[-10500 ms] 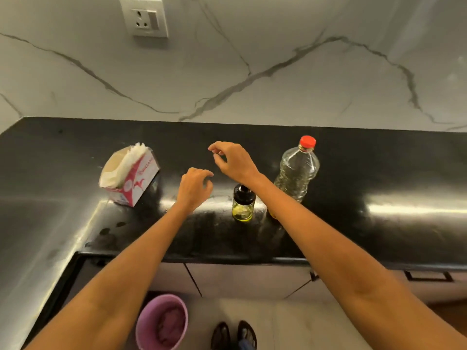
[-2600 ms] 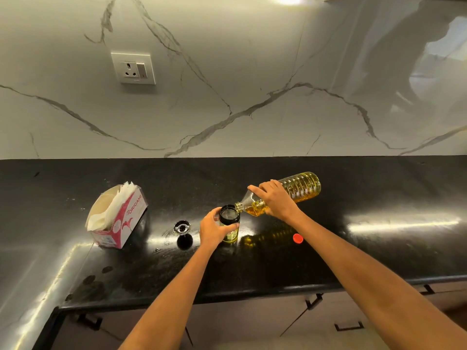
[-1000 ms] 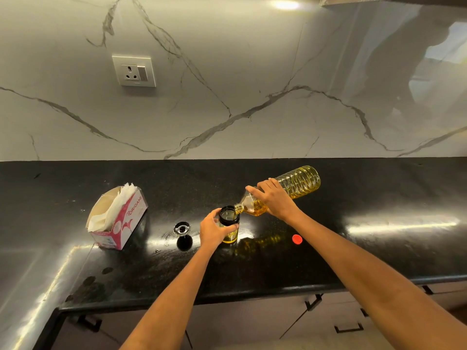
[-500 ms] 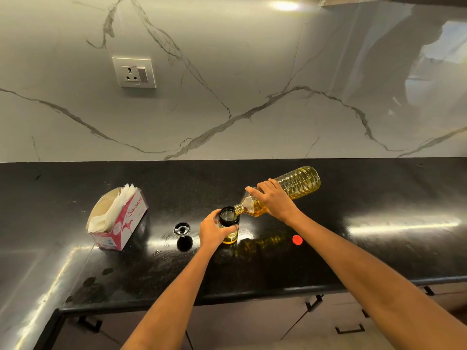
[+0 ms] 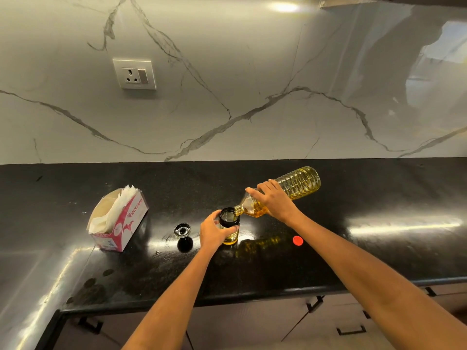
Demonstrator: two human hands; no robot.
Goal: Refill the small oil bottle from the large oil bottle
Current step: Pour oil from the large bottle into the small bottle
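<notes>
The small oil bottle (image 5: 230, 228) stands upright on the black counter (image 5: 353, 253), its black-rimmed mouth uncovered and yellow oil at its bottom. My left hand (image 5: 212, 232) grips its side. My right hand (image 5: 274, 200) holds the large clear oil bottle (image 5: 298, 184) near its neck, tipped almost level, base up to the right. Its mouth touches the small bottle's rim, with oil pooled at the neck. The small bottle's black cap (image 5: 182, 229) lies to the left. The large bottle's red cap (image 5: 298, 240) lies to the right.
A pink and white tissue box (image 5: 118, 221) sits at the left of the counter. A marble wall with a socket (image 5: 134, 74) rises behind. Dark spots mark the counter near the front left corner. Cabinet handles (image 5: 351, 330) show below the front edge.
Ten seconds ago both bottles stood capped. Both caps now lie on the counter. Over the last second the pouring pose has stayed nearly the same.
</notes>
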